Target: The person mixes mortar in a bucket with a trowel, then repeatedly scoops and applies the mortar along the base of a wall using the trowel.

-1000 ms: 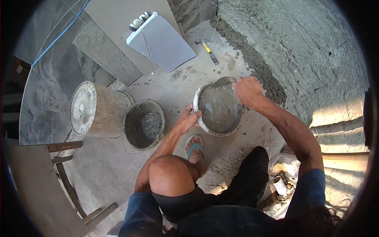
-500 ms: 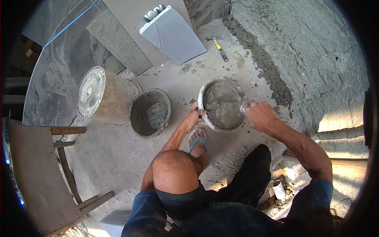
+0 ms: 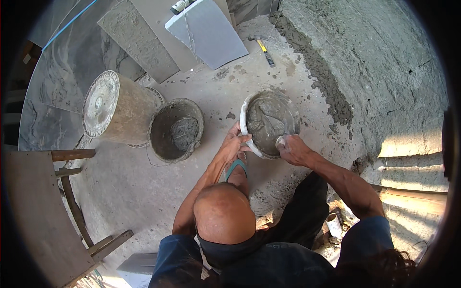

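Note:
A round bucket (image 3: pixel 244 109) with a pale rim, smeared with grey, sits on the floor in front of me. Wet cement mix (image 3: pixel 269 117) lies inside it, ridged and grooved. My left hand (image 3: pixel 235 144) grips the bucket's near-left rim, fingers wrapped on its outside. At the near-right side, my right hand (image 3: pixel 295 150) is closed round a light-coloured tool handle (image 3: pixel 280 140). The tool's working end is hidden in the mix, so its kind cannot be made out. To the left stands a second, dark bucket (image 3: pixel 158 132) with some grey mix at its bottom.
A large pale drum (image 3: pixel 127 108) lies beside the dark bucket. Beyond are a yellow-handled hammer (image 3: pixel 265 52) and leaning grey tiles (image 3: pixel 211 36). A mortar strip (image 3: pixel 317 62) runs along the right wall. A wooden chair-like frame (image 3: pixel 48 206) stands left, a white pipe piece (image 3: pixel 333 224) near right.
My right hand has moved left and nearer to me along the bucket's rim. The mix surface has changed from smooth to grooved. My left hand keeps its grip on the rim.

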`<state>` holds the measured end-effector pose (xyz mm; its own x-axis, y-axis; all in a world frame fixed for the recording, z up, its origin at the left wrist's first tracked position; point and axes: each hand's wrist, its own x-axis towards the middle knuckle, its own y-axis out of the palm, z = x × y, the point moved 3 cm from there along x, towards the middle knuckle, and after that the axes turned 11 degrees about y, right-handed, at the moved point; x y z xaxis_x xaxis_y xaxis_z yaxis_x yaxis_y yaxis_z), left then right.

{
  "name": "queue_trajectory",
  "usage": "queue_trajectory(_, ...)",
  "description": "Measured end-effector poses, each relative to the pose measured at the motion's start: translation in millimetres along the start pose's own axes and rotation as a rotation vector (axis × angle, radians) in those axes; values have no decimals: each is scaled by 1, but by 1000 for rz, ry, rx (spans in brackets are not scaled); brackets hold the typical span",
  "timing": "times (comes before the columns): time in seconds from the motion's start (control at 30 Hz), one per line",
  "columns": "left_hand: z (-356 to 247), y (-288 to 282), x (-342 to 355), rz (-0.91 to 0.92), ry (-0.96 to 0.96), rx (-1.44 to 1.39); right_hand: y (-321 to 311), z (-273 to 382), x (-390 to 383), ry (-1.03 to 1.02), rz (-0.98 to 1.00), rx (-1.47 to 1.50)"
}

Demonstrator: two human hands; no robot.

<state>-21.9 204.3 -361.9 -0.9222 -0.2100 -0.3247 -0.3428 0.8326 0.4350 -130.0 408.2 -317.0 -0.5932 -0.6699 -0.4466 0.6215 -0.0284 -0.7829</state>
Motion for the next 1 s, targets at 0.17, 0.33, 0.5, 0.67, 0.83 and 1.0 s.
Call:
queue_trajectory(0.17, 18, -12, -2, -2, 15, -88, -5, 36, 1, 390, 323, 310)
queue_trajectory(0.33, 16, -1, -11, -19, 55, -143, 13, 27, -2, 432, 351, 604)
queue_trajectory(0.5, 22, -6, -13, 15, 39, -103, 5, 13, -14, 545, 458, 799)
queue_trajectory(0.67, 23, -10, -12, 3, 4, -110, -9, -1, -32, 442, 555, 928)
queue_trajectory(0.83, 19, -13, -15, -14, -17, -26, -10, -20, -45, 343, 440, 1041)
queue_trajectory(1.0, 5, -1, -16, 6, -2, 7, -33, -71, -72, 373, 369, 1269)
